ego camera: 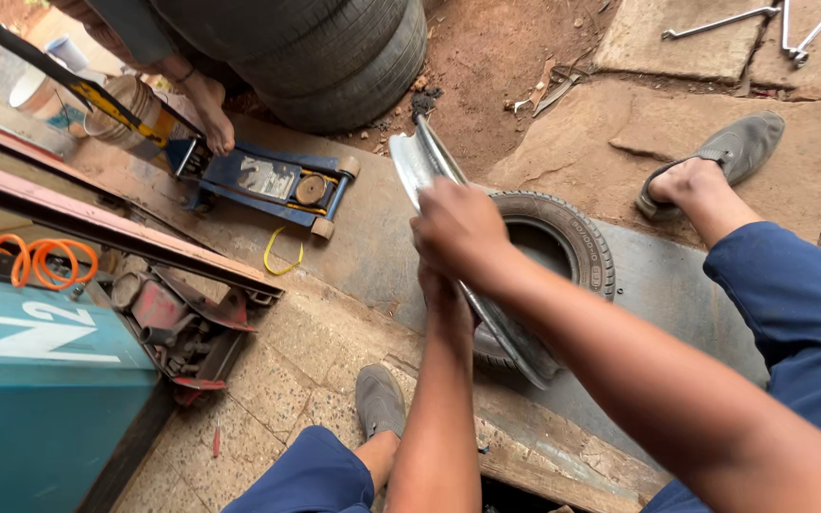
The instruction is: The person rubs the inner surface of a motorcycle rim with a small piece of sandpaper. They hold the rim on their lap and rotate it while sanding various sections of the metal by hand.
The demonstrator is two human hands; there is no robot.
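Both hands (458,237) on rim (420,157) — in tyre (572,233).

The wheel rim (429,166) under the right hand (458,233) and the left hand (441,285) is bare metal, bright and glossy, with some dull scratched places. The small tyre (572,233) beside it is black rubber, matt, with a ribbed tread. The big tyres (334,57) behind are the same matt rubber, dusty. The floor jack (268,180) is painted blue metal, chipped and worn. The slab (658,285) under the small tyre looks like grey concrete, smooth but stained, and the ground (496,47) is rough red earth. The hose (21,256) is orange plastic, shiny. The trousers (800,304) are blue cloth, matt.
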